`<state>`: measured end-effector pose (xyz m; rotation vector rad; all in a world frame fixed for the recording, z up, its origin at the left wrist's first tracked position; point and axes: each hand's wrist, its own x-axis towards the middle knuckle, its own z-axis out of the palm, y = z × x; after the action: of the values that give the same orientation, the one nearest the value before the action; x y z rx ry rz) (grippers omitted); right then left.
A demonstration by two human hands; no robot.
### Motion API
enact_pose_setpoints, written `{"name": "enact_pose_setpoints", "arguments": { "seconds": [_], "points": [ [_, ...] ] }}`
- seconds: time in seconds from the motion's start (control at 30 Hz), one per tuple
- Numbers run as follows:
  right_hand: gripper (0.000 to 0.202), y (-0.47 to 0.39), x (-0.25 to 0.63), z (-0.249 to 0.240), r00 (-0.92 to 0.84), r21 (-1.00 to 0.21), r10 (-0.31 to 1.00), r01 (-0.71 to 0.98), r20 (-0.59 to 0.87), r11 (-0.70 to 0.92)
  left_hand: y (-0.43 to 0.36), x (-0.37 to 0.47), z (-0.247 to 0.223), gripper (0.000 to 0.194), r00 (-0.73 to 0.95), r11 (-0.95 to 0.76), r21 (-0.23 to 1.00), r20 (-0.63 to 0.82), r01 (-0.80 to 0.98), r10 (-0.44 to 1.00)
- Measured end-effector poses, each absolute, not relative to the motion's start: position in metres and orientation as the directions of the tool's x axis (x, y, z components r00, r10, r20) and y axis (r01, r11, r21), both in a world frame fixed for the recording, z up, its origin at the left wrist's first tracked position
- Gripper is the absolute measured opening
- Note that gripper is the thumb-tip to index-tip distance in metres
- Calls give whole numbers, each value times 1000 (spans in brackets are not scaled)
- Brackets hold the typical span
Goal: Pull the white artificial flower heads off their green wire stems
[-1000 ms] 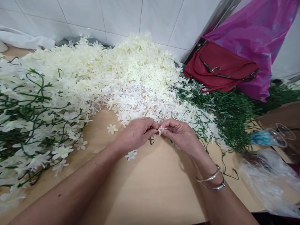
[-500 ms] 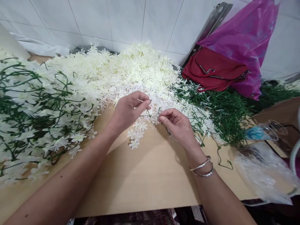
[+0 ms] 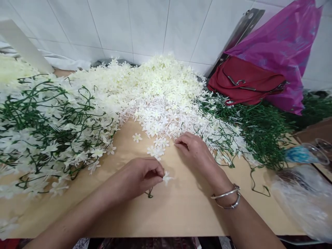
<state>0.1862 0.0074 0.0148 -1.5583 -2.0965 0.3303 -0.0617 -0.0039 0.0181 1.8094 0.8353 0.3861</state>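
My left hand (image 3: pixel 145 175) is low over the middle of the table, thumb and fingers pinched on an artificial flower stem. A white blossom (image 3: pixel 166 178) sticks out past the fingertips, and a curled green end (image 3: pixel 150 194) hangs below the hand. My right hand (image 3: pixel 194 150) is farther forward at the edge of the loose white blossoms (image 3: pixel 157 126). Its thumb and forefinger are pressed together; a tiny pale tip shows there, too small to name. Between the hands and the pile lie several loose white blossoms (image 3: pixel 156 151).
At left lies a heap of white flowers on green stems (image 3: pixel 52 114). Cream blossoms (image 3: pixel 166 77) are piled against the tiled wall. Bare green stems (image 3: pixel 267 128), a red bag (image 3: pixel 246 81), a purple plastic bag (image 3: pixel 282 45) and a clear plastic bag (image 3: pixel 301 200) are at right.
My left hand has come down toward me from the pile, with a white blossom and green stem in its fingers. My right hand has shifted slightly nearer the table front.
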Motion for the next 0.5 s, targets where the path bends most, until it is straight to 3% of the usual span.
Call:
{"name": "enact_pose_setpoints", "arguments": {
  "seconds": [0.13, 0.27, 0.4, 0.5],
  "points": [
    [17, 10, 188, 14, -139, -510, 942, 811, 307, 286, 21, -33, 9, 8, 725, -354, 904, 77, 238, 685],
    [14, 15, 197, 13, -25, -556, 917, 788, 398, 263, 43, -14, 6, 12, 586, -368, 914, 205, 172, 784],
    [9, 15, 202, 15, 49, -606, 905, 757, 423, 242, 35, -19, 5, 19, 512, -280, 917, 103, 282, 853],
    [10, 15, 202, 15, 105, -636, 902, 743, 419, 209, 31, -28, 8, 21, 490, -153, 954, 8, 257, 872]
  ]
}}
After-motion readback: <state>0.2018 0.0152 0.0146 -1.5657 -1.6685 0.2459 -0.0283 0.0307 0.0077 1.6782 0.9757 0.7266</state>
